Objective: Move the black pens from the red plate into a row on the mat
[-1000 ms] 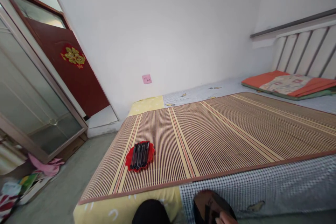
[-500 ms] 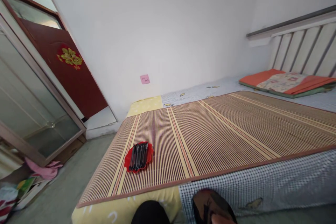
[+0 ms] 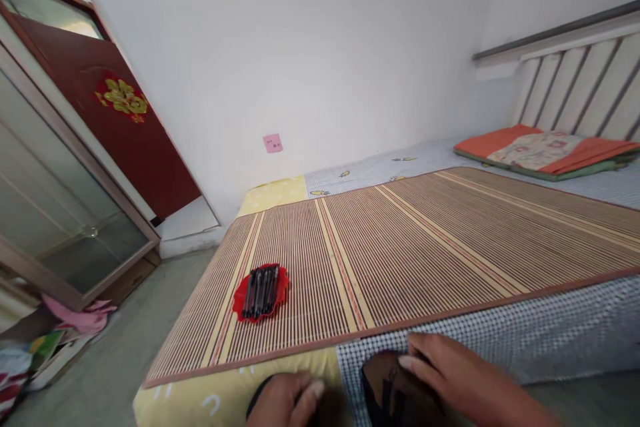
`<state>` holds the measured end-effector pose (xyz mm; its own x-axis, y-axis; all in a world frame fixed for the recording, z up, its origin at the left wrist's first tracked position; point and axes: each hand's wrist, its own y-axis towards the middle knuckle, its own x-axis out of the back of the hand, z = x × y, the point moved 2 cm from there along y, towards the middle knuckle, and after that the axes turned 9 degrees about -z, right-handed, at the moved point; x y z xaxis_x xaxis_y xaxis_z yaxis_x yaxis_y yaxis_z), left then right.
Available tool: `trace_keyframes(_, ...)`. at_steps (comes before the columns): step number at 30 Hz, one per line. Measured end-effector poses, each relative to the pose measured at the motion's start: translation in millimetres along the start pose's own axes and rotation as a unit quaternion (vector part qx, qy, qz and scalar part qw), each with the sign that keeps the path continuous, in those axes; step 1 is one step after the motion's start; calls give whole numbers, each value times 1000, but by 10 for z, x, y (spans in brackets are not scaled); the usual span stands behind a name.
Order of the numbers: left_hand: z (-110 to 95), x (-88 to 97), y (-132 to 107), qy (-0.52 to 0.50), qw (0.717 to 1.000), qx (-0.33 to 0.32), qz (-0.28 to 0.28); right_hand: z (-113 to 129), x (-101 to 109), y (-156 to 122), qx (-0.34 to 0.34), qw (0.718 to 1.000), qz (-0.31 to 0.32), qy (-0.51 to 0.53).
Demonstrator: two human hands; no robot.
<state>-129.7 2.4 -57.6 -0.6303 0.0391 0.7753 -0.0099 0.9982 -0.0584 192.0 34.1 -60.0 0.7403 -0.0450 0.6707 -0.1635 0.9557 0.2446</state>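
Two hands are down at the near edge of the bed [image 3: 550, 340]. Right hand [image 3: 450, 373] has its fingers laid flat and together over the top of a dark brown pouch-looking thing [image 3: 393, 393], more resting on it than gripping, can't see the thumb. Left hand [image 3: 283, 397] is loosely curled on a black cloth thing [image 3: 260, 390] just left of that, and whether it's actually pinching it I can't tell. Both sit right below the front edge of the bamboo mat [image 3: 400, 247], against the yellow and checked sheet. Up on the mat near its front left corner there's a red dish [image 3: 259, 283] with a row of black pens [image 3: 260, 281] lying in it, well apart from the hands. Folded orange quilt [image 3: 540, 150] at the far right end by the headboard.
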Motion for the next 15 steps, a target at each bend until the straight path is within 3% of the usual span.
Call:
trace_keyframes(2,-221,116,183,-99,994,-38,-39,182,130,169,2,999,21,43)
trace_keyframes(6,-432,183,546,-200,973,-6,-118,260,111,531,-49,982,65,169)
trace_keyframes(8,-420,96,756,-240,963,28,-119,196,-46,745,-98,955,116,253)
trace_keyframes(10,-372,-36,988,-281,950,71,-113,95,-247,978,-147,930,123,314)
trace_keyframes(15,-235,-308,1538,-304,932,159,-120,-246,-767,1507,-237,916,11,323)
